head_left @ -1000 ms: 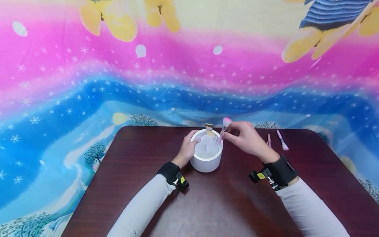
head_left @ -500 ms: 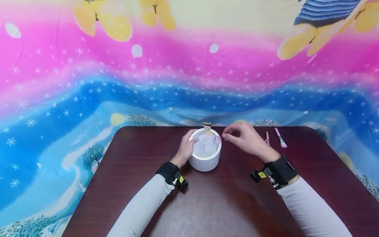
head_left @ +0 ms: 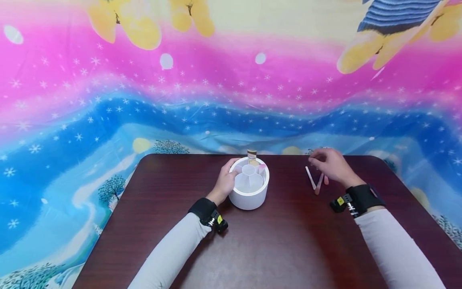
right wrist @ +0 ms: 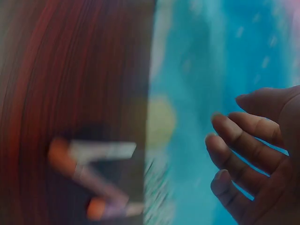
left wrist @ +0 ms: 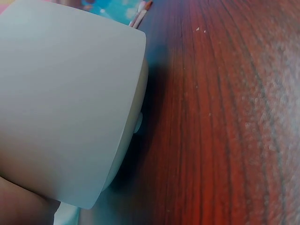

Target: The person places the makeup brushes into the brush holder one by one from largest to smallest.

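My left hand [head_left: 224, 185] grips the left side of a round white divided organizer [head_left: 248, 200], thumb over the rim. In the left wrist view its smooth outer wall [left wrist: 70, 93] fills much of the picture. A brush with a pale, dark-banded top [head_left: 252, 155] stands in a back compartment. The pink tip of another brush [head_left: 262, 166] shows at the right inner side. Over the table's right rear, my right hand [head_left: 333, 166] hovers with loosely bent fingers and nothing held. Small makeup brushes [head_left: 310, 178] lie below and left of it, partly hidden by the hand.
The dark reddish wooden table [head_left: 252, 249] has rounded far corners. Just behind its far edge hangs a colourful printed cloth [head_left: 216, 100]. Blurred brushes [right wrist: 103, 150] lie near that edge in the right wrist view.
My right hand let go of a pink-tipped brush inside the organizer, then moved right, over the brushes on the table. My left hand keeps its grip on the organizer.
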The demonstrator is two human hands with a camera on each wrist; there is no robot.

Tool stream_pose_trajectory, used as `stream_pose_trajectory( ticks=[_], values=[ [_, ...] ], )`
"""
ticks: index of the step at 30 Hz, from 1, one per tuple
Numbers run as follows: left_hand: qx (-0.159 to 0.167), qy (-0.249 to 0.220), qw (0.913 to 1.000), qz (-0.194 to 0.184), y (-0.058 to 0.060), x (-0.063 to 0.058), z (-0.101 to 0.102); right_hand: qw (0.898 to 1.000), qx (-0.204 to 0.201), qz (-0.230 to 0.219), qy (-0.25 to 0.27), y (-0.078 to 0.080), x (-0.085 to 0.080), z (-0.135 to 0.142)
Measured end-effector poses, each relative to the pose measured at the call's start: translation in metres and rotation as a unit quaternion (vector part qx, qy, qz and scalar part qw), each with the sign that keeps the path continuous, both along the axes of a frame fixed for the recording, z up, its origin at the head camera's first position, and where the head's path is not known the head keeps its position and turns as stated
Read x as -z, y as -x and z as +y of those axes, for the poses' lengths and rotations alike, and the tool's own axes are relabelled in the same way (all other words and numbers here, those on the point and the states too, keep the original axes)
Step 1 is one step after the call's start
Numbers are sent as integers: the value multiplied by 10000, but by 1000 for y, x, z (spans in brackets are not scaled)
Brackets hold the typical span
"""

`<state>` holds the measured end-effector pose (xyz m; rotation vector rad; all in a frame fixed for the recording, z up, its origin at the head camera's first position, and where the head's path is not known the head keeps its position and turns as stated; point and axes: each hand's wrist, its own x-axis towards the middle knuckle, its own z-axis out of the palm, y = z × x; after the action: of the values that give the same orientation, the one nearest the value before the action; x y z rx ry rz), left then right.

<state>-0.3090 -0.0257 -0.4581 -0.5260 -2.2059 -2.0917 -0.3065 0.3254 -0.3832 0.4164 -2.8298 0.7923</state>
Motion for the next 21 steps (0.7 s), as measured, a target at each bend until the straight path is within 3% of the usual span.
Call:
stream_pose_trajectory(
  ticks=[5,9,13,18,21],
  values=[
    [-74,5,10000,32,0,0,0,9988,232,-118,-423,11,17,48],
    [53,32,10000,-38,-1,-2,-1,9947,484,-505,-757,15,27,77],
    [184,60,9998,-38,-10,-16,-3,9869,629,-1066,-1034,18,34,95],
    [125,40,9999,7,-22,-32,-3,9807,682,-1323,-1271,21,44,105],
    [39,20,10000,-59,-16,-21,-2,9801,699,-1378,-1246,22,52,109]
  ],
)
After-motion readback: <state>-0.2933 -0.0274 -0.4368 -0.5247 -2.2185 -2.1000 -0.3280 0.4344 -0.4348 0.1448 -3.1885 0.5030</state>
